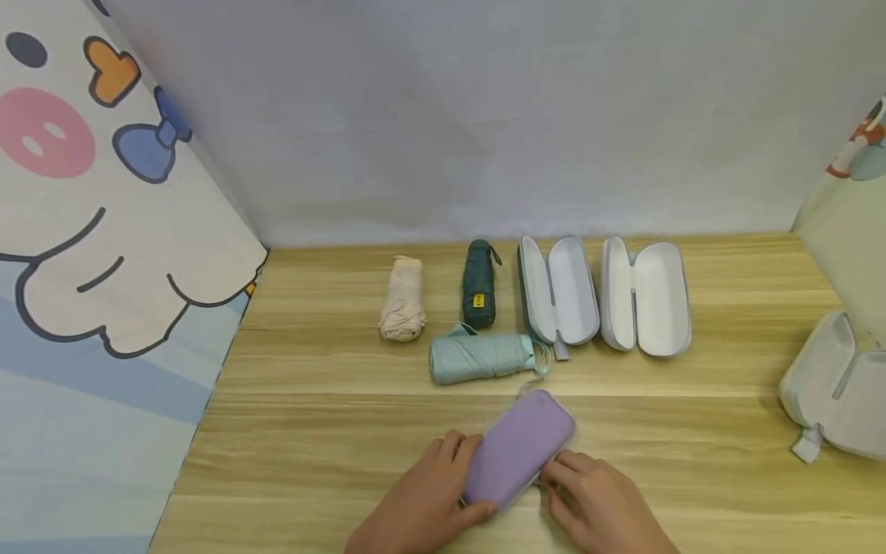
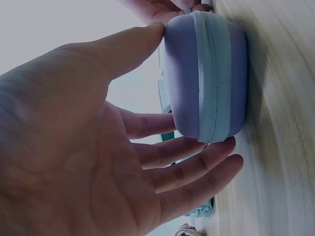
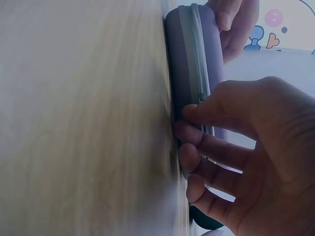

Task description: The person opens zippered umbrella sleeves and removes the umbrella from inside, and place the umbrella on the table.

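A purple zippered case (image 1: pixel 521 450) lies slantwise on the table, with a pale band and zipper round its side. My left hand (image 1: pixel 432 488) holds its near-left end, the thumb (image 2: pixel 142 42) at one corner and the fingers along the opposite side. At the case's right side, my right hand (image 1: pixel 595 496) pinches at the zipper pull between thumb and index finger; the fingertips mostly hide the pull. The slider (image 3: pixel 202 97) shows just beside the thumb, and the other fingers curl alongside the case.
Beyond the case lie a light-teal folded umbrella (image 1: pixel 482 358), a dark green one (image 1: pixel 479 285) and a beige one (image 1: pixel 403 300). Two open cases with white linings, a left one (image 1: pixel 573 292) and a right one (image 1: pixel 661 300), stand behind; another open case (image 1: pixel 861 404) sits far right.
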A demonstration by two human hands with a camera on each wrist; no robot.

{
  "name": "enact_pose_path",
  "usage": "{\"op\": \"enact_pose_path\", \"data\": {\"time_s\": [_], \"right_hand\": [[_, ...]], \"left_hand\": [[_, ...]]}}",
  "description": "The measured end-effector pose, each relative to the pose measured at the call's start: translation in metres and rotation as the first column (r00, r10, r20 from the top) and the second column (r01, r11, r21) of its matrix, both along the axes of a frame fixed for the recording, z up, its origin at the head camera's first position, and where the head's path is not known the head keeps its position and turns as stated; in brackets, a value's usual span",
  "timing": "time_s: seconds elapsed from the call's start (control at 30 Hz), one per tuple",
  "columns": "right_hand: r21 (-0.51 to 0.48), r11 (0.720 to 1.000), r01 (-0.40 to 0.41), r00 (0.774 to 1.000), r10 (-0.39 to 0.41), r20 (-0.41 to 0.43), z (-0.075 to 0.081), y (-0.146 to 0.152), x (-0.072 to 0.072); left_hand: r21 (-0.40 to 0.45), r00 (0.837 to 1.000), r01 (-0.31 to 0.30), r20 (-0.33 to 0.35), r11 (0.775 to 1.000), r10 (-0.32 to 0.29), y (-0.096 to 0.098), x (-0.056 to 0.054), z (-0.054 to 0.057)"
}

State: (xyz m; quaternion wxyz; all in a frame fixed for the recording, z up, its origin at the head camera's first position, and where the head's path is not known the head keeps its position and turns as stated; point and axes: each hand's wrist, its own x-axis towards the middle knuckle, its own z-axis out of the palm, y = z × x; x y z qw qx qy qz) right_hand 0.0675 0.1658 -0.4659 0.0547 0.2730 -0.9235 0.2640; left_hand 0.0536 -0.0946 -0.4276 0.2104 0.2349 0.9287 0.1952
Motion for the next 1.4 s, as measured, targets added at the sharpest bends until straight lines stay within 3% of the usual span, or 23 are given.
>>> {"op": "enact_pose_path", "data": {"time_s": [0.53, 0.6, 0.83, 0.93, 1.03, 1.13, 1.2, 1.27, 1.4], "right_hand": [[0.046, 0.997, 0.059, 0.997, -0.056, -0.056, -0.001, 0.006, -0.003], [0.043, 0.997, 0.062, 0.996, -0.059, -0.060, -0.001, 0.007, -0.004], [0.033, 0.997, 0.070, 0.997, -0.068, -0.039, 0.000, 0.011, -0.008], [0.035, 0.997, 0.074, 0.996, -0.072, -0.051, -0.001, 0.013, -0.011], [0.039, 0.996, 0.076, 0.994, -0.072, -0.083, -0.001, 0.014, -0.014], [0.054, 0.995, 0.088, 0.991, -0.082, -0.109, -0.001, 0.015, -0.016], [0.066, 0.993, 0.099, 0.989, -0.091, -0.114, 0.000, 0.015, -0.017], [0.070, 0.992, 0.104, 0.988, -0.095, -0.126, 0.000, 0.015, -0.018], [0.051, 0.995, 0.090, 0.986, -0.082, -0.142, 0.000, 0.015, -0.020]], "left_hand": [[-0.027, 0.996, 0.008, 0.087, 1.000, -0.006, 0.003, 0.008, 0.000], [-0.020, 0.996, 0.033, 0.087, 0.999, -0.032, 0.002, 0.008, -0.007], [0.066, 0.984, 0.177, -0.029, 0.982, -0.175, -0.009, 0.011, -0.072], [0.075, 0.980, 0.199, -0.023, 0.977, -0.198, -0.007, 0.011, -0.077], [0.045, 0.978, 0.208, -0.012, 0.977, -0.208, -0.003, 0.008, -0.056], [-0.016, 0.978, 0.202, -0.042, 0.979, -0.202, 0.000, 0.004, -0.019], [-0.045, 0.976, 0.186, -0.107, 0.981, -0.190, 0.002, 0.001, 0.000], [-0.048, 0.964, 0.180, -0.191, 0.982, -0.186, 0.003, -0.003, 0.010], [0.006, 0.919, 0.180, -0.357, 0.984, -0.166, 0.007, -0.017, 0.010]]}}
